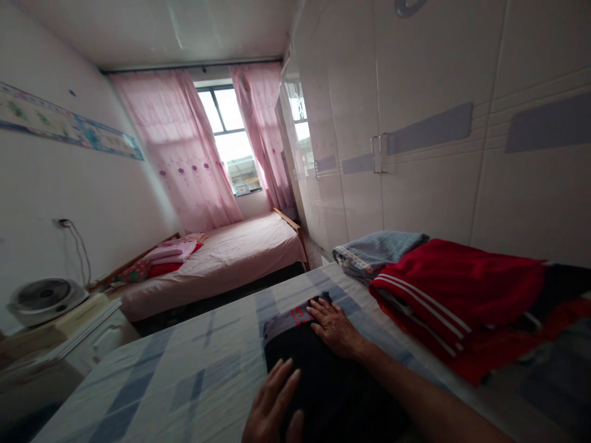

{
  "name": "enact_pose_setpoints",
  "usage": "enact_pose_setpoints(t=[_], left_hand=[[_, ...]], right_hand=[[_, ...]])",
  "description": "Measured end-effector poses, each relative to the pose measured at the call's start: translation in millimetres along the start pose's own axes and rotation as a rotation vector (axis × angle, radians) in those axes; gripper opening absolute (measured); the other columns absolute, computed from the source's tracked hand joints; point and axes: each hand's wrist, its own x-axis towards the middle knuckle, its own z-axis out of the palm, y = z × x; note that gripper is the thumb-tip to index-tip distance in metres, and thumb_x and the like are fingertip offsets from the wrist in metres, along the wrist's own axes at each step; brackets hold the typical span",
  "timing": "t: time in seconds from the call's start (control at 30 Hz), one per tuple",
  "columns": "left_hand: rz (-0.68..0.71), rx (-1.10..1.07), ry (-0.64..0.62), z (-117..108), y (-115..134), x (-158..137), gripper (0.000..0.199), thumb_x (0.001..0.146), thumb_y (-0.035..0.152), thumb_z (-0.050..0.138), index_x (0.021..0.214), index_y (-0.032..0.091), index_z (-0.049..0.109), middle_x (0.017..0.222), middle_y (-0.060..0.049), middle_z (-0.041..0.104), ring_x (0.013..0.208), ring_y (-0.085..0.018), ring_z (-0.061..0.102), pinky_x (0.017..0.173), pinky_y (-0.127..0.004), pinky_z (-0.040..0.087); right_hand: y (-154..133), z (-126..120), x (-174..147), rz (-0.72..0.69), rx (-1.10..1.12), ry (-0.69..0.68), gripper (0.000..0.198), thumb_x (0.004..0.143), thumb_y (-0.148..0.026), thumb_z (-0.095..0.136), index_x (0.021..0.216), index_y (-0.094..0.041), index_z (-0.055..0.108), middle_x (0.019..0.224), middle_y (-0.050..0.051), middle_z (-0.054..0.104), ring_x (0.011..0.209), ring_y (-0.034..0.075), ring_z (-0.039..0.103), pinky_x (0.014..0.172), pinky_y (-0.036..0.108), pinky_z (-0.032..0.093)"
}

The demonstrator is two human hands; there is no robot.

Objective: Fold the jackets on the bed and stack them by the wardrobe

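A dark folded garment (305, 357) lies on the blue-and-white patterned bed sheet (184, 381) in front of me. Its far end shows a grey band with red marks that look like "15". My right hand (337, 326) rests flat on that far end, fingers spread over the band's right side. Nearer to me, my left hand (273, 403) is at the garment's left edge with its fingers stretched out, the lower part cut off by the frame. Whether the left palm presses on the cloth, I cannot tell.
To the right lie folded red clothes with white stripes (452, 289) and a blue-grey folded cloth (378, 249), beside a white wardrobe (425, 197). A second bed (240, 252) stands by the window. At left, a fan (44, 298) sits on a white cabinet (96, 338).
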Motion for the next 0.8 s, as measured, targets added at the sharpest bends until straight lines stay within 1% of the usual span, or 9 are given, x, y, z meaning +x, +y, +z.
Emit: enact_pose_setpoints(t=[0.1,0.2,0.27,0.37,0.47,0.57,0.67,0.73,0.8], left_hand=[[-0.031,0.029,-0.037,3.8,-12.9,-5.2,0.047,0.091,0.044,0.041,0.135,0.029,0.043,0.137,-0.009,0.046,0.130,-0.028,0.038,0.097,-0.043,0.045],[-0.027,0.035,-0.118,12.2,-12.7,-12.0,0.062,0.084,0.059,0.044,0.138,0.029,0.038,0.140,-0.010,0.043,0.132,-0.032,0.032,0.097,-0.049,0.043],[-0.036,0.022,-0.155,12.6,-9.9,-12.6,0.071,0.079,0.063,0.047,0.139,0.028,0.035,0.143,-0.011,0.039,0.133,-0.033,0.029,0.098,-0.049,0.042],[-0.032,0.010,-0.217,5.5,-5.3,-8.2,0.078,0.075,0.061,0.056,0.140,0.025,0.033,0.145,-0.012,0.035,0.134,-0.034,0.026,0.098,-0.049,0.042],[-0.043,0.018,-0.255,-3.3,0.5,-2.3,0.081,0.072,0.056,0.062,0.141,0.024,0.033,0.146,-0.012,0.033,0.135,-0.035,0.024,0.098,-0.050,0.043],[-0.090,0.009,-0.274,-9.4,8.1,2.0,0.079,0.072,0.053,0.062,0.140,0.022,0.034,0.147,-0.012,0.031,0.135,-0.035,0.024,0.098,-0.051,0.042],[-0.154,-0.022,-0.303,-13.9,16.0,5.4,0.075,0.073,0.049,0.063,0.138,0.021,0.037,0.148,-0.012,0.029,0.136,-0.034,0.022,0.100,-0.052,0.040],[-0.189,-0.050,-0.312,-16.5,20.1,7.4,0.073,0.073,0.046,0.064,0.137,0.021,0.039,0.148,-0.011,0.030,0.137,-0.033,0.021,0.102,-0.052,0.038],[-0.212,-0.077,-0.312,-18.7,23.0,9.0,0.072,0.073,0.043,0.065,0.136,0.022,0.040,0.147,-0.011,0.031,0.137,-0.033,0.020,0.102,-0.052,0.037]], right_hand=[[1.4,0.9,0.4,-0.005,0.008,0.008,0.050,0.090,-0.042,0.034,0.137,-0.025,0.040,0.148,0.001,0.030,0.138,0.020,0.018,0.110,0.043,0.012],[1.6,1.0,0.5,-0.008,0.003,0.013,0.049,0.090,-0.040,0.035,0.136,-0.025,0.041,0.148,0.001,0.031,0.137,0.019,0.019,0.110,0.043,0.012],[1.2,1.1,0.3,-0.008,-0.009,0.022,0.048,0.090,-0.039,0.035,0.135,-0.024,0.042,0.148,0.002,0.031,0.137,0.019,0.021,0.110,0.041,0.014],[0.3,1.8,-0.2,0.062,-0.048,0.108,0.050,0.088,-0.037,0.038,0.136,-0.020,0.042,0.148,0.005,0.029,0.137,0.019,0.020,0.110,0.039,0.015],[0.6,1.0,-0.6,0.278,-0.039,0.206,0.059,0.086,-0.035,0.042,0.140,-0.012,0.033,0.149,0.012,0.024,0.138,0.024,0.017,0.110,0.042,0.015],[4.0,-4.8,-1.8,0.455,0.072,0.156,0.067,0.083,-0.035,0.046,0.140,-0.004,0.029,0.148,0.020,0.024,0.136,0.030,0.022,0.107,0.048,0.020],[11.5,-16.5,-6.1,0.468,0.156,0.084,0.068,0.079,-0.032,0.051,0.136,0.000,0.034,0.142,0.023,0.033,0.132,0.029,0.030,0.107,0.043,0.024],[17.8,-26.1,-11.1,0.466,0.215,0.050,0.065,0.076,-0.030,0.054,0.134,-0.003,0.039,0.139,0.021,0.039,0.131,0.027,0.034,0.107,0.037,0.025],[23.6,-35.2,-17.4,0.482,0.292,0.008,0.060,0.074,-0.029,0.056,0.128,-0.006,0.045,0.134,0.019,0.046,0.127,0.028,0.039,0.106,0.038,0.028]])
